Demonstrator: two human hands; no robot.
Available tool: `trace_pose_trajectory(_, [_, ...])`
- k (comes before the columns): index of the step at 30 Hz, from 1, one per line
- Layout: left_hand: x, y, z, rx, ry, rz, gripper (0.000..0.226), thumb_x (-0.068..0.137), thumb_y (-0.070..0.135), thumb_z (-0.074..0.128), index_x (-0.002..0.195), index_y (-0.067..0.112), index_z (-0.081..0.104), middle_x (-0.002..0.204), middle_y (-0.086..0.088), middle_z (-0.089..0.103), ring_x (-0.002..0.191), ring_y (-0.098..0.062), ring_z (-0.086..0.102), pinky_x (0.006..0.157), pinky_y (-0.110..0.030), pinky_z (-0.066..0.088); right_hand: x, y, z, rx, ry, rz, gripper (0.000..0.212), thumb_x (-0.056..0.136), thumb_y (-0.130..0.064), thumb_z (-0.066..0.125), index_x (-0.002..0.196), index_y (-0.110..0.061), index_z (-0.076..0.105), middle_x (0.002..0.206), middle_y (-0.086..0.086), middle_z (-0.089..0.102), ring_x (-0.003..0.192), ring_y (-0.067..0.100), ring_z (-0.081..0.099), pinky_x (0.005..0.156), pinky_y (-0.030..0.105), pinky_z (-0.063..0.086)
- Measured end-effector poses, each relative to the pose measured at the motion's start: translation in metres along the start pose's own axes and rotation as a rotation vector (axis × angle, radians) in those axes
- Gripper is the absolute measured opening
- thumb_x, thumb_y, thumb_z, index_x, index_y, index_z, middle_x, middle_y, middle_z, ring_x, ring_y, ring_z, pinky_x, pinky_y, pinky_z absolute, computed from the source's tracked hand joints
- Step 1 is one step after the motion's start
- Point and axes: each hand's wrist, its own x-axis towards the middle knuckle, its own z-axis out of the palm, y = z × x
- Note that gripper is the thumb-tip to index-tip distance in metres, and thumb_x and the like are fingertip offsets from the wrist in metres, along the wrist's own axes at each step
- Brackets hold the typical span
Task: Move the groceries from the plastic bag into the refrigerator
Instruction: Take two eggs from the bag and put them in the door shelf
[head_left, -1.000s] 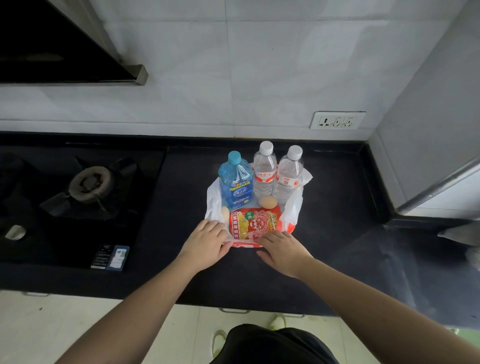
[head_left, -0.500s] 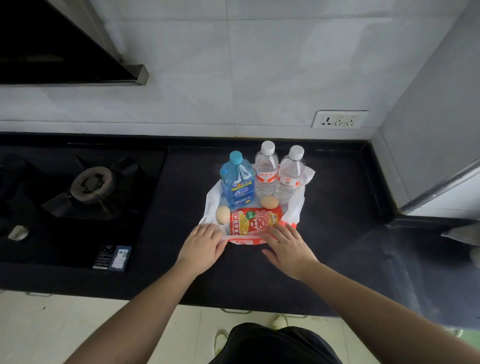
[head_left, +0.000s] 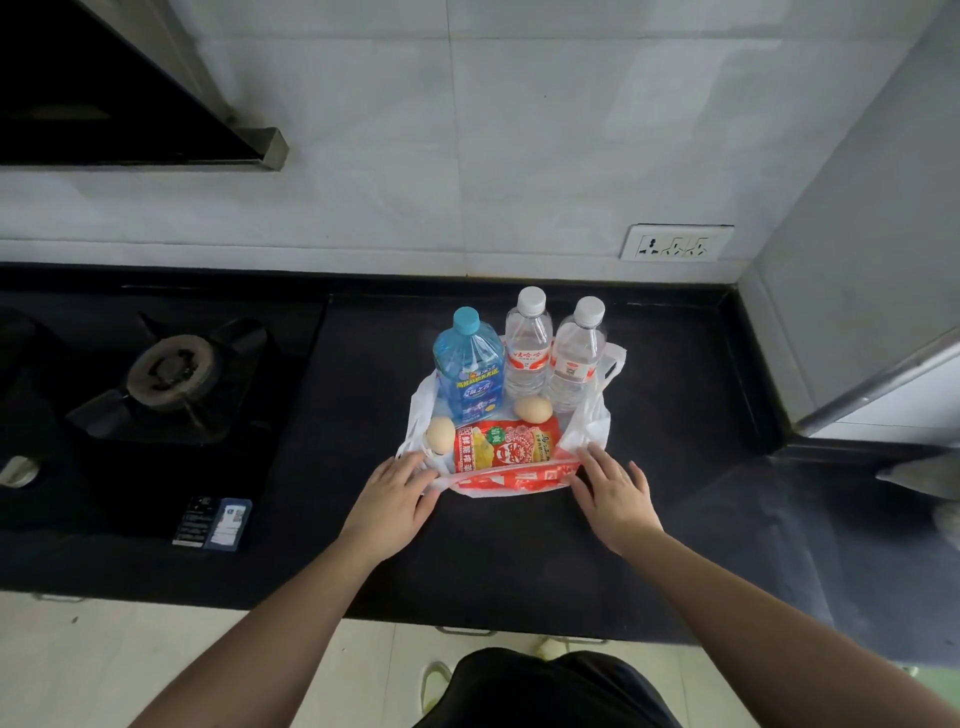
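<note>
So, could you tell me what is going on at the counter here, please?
A person is spreading open a plastic bag on the black counter, left hand and right hand on its front edge. Inside stand a blue bottle and two clear water bottles, with two eggs and a red packet. Nothing is out yet.

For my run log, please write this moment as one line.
stage: bag being opened | left hand: on bag edge | right hand: on bag edge | groceries: all in bag | fridge: not reached
</note>
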Motion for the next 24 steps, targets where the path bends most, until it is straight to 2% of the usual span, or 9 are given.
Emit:
trace_pose_trajectory(3, [0.007, 0.004, -0.009, -0.030, 0.041, -0.057, 0.023, 0.099, 0.033, 0.048, 0.115, 0.021, 0.060, 0.123, 0.004, 0.056, 0.106, -0.013, 0.060, 0.101, -0.037, 0.044, 0.005, -0.001, -0.009, -0.023, 0.058, -0.025, 0.049, 0.103, -0.047, 0.026, 0.145, -0.025, 0.039, 0.152, -0.003, 0.041, 0.141, 0.017, 0.035, 0.117, 0.038, 0.018])
trace_pose_trajectory(6, [0.018, 0.008, -0.018, -0.004, 0.137, -0.113, 0.017, 0.096, 0.033, 0.052, 0.101, 0.020, 0.061, 0.104, 0.005, 0.060, 0.089, -0.012, 0.061, 0.082, -0.033, 0.048, 0.011, -0.012, -0.023, -0.015, 0.151, -0.067, 0.040, 0.103, -0.041, 0.036, 0.134, -0.022, 0.052, 0.138, -0.002, 0.054, 0.128, 0.022, 0.048, 0.110, 0.038, 0.030])
trace_pose_trajectory(9, [0.029, 0.013, -0.025, 0.071, 0.206, -0.086, 0.014, 0.089, 0.030, 0.064, 0.095, 0.018, 0.063, 0.094, 0.001, 0.064, 0.085, -0.018, 0.063, 0.076, -0.036, 0.049, 0.017, -0.027, -0.032, -0.042, 0.198, -0.189, 0.035, 0.102, -0.038, 0.042, 0.129, -0.019, 0.056, 0.133, 0.000, 0.057, 0.125, 0.023, 0.050, 0.110, 0.038, 0.033])
trace_pose_trajectory(12, [0.042, 0.021, -0.030, 0.031, 0.244, -0.026, 0.017, 0.086, 0.024, 0.069, 0.098, 0.015, 0.063, 0.098, -0.004, 0.065, 0.083, -0.019, 0.065, 0.072, -0.035, 0.051, 0.028, -0.046, -0.042, -0.008, 0.152, -0.239, 0.037, 0.103, -0.036, 0.041, 0.136, -0.023, 0.050, 0.141, -0.003, 0.051, 0.130, 0.022, 0.047, 0.113, 0.038, 0.031])
trace_pose_trajectory(14, [0.052, 0.026, -0.034, -0.096, 0.203, -0.082, 0.023, 0.089, 0.022, 0.067, 0.110, 0.012, 0.061, 0.111, -0.007, 0.061, 0.088, -0.019, 0.066, 0.073, -0.030, 0.053, 0.039, -0.057, -0.047, 0.003, 0.113, -0.239, 0.037, 0.104, -0.034, 0.040, 0.139, -0.024, 0.046, 0.144, -0.003, 0.048, 0.132, 0.022, 0.045, 0.113, 0.038, 0.033])
trace_pose_trajectory(17, [0.061, 0.024, -0.034, -0.167, 0.127, -0.173, 0.039, 0.090, 0.023, 0.067, 0.126, 0.011, 0.057, 0.126, -0.009, 0.056, 0.104, -0.021, 0.063, 0.085, -0.030, 0.053, 0.055, -0.069, -0.050, -0.060, 0.051, -0.226, 0.041, 0.103, -0.031, 0.042, 0.144, -0.027, 0.040, 0.149, -0.003, 0.043, 0.136, 0.023, 0.042, 0.113, 0.040, 0.034])
trace_pose_trajectory(24, [0.065, 0.013, -0.025, -0.105, 0.009, -0.264, 0.056, 0.083, 0.042, 0.072, 0.128, 0.014, 0.055, 0.124, -0.005, 0.055, 0.106, -0.019, 0.056, 0.087, -0.031, 0.048, 0.076, -0.080, -0.038, -0.201, 0.026, -0.251, 0.052, 0.098, -0.024, 0.053, 0.146, -0.023, 0.033, 0.155, 0.001, 0.035, 0.144, 0.026, 0.029, 0.117, 0.044, 0.027])
